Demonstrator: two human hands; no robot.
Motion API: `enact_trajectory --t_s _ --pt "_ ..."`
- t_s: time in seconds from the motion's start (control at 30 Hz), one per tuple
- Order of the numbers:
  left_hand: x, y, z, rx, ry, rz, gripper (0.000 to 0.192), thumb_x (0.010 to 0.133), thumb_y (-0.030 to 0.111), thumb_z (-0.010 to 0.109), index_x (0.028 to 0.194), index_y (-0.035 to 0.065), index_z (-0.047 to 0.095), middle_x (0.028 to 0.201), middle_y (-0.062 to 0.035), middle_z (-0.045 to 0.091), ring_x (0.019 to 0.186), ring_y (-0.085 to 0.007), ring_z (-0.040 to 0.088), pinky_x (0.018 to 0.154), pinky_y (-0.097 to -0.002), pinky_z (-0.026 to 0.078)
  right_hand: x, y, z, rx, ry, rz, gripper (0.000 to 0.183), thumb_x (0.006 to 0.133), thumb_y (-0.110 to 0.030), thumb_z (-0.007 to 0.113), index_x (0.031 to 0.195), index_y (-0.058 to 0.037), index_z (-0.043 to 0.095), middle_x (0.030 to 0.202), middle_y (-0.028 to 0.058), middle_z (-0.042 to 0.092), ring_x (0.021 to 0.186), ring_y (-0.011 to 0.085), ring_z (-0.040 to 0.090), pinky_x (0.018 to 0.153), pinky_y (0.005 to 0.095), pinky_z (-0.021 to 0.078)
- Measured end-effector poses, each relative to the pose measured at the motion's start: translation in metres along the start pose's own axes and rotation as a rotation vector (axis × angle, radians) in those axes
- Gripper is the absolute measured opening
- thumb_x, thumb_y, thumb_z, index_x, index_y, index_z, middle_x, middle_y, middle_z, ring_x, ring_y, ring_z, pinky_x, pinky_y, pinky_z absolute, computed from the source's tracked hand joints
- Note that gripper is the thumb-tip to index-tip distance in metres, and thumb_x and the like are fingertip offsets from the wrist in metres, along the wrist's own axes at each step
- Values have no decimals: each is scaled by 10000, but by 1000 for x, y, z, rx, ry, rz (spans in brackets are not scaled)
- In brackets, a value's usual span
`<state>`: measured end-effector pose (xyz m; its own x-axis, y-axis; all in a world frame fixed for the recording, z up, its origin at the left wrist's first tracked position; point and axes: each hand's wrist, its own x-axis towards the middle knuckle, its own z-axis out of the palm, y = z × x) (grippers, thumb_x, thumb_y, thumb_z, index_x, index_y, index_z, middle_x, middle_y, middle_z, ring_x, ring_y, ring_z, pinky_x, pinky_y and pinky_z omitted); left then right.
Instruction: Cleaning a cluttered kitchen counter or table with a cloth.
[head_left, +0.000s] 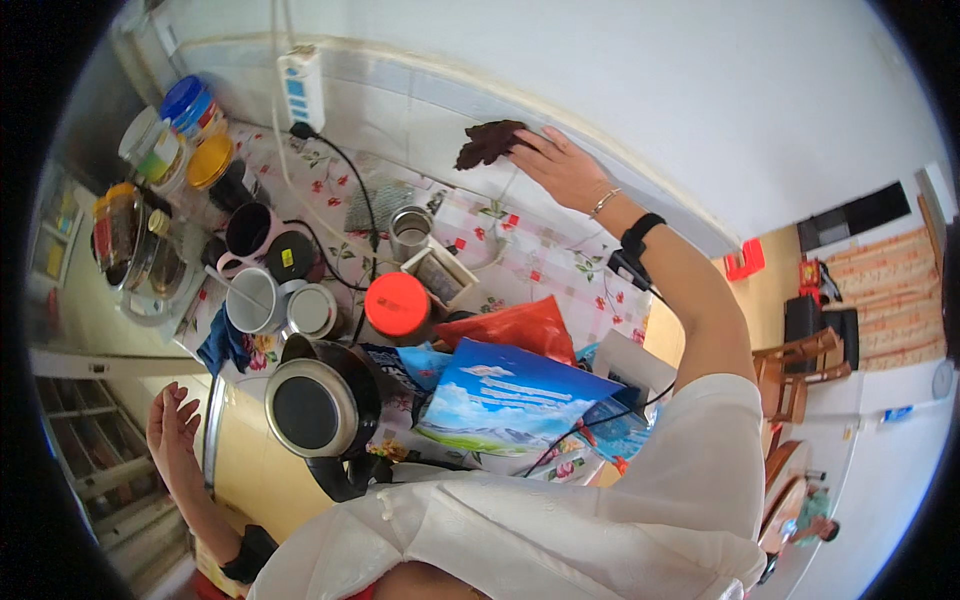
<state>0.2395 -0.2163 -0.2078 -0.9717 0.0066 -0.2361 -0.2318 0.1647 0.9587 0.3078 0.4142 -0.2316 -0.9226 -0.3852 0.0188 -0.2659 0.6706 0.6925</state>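
My right hand (559, 171) reaches out to the tiled wall (431, 112) behind the table. Under its fingertips is a crumpled dark brown cloth (489, 144), pressed against the tiles below a grey border strip. My left hand (174, 427) hangs in the air at the lower left, fingers loosely bent and holding nothing. Nearest to it on the table are an electric kettle (311, 409) with a dark lid and a dark blue cloth (225, 341) at the table's edge.
A floral tablecloth (547, 259) carries mugs (255, 300), a red-lidded jar (397, 304), several jars (214, 169) and a blue printed bag (510, 397). A power strip (301, 86) hangs on the wall, its cords crossing the table. A person (814, 517) is far right.
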Motion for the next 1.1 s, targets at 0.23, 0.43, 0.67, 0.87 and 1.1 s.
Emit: enact_trajectory --t_s 0.23,0.43,0.67,0.87,1.1 --pt "-11 30 36 26 -42 73 288 908 277 544 1102 67 569 979 -17 614 812 -79 594 670 -182 448 -148 20 -13 -54 -19 125 460 808 -176 466 1266 -139 473 1323 -27 420 1304 163 286 1102 391 168" --pt "-10 34 46 61 -59 65 288 909 277 541 1107 70 568 979 -10 603 819 -83 594 673 -186 448 -263 32 -15 -12 17 235 434 772 -110 509 1203 -138 537 1278 -10 459 1257 196 360 1071 425 277" --pt "-11 42 71 84 -47 63 307 904 282 549 1100 47 574 961 -21 601 788 -84 580 680 -202 446 -291 34 -43 113 29 269 394 734 -54 522 1124 -63 581 1194 54 514 1193 270 426 1011 446 351" --pt "-7 37 65 66 -56 66 290 904 284 547 1071 50 588 955 -21 609 778 -84 581 681 -209 446 -212 38 -48 156 163 172 356 730 -80 530 1079 -48 592 1109 58 551 1118 255 469 878 372 417" --pt "-1 9 28 -13 12 12 274 906 265 547 1071 50 589 963 -23 609 783 -88 586 676 -209 457 -90 35 -36 183 194 31 356 744 -85 534 1095 -54 584 1111 48 554 1114 231 467 881 350 415"
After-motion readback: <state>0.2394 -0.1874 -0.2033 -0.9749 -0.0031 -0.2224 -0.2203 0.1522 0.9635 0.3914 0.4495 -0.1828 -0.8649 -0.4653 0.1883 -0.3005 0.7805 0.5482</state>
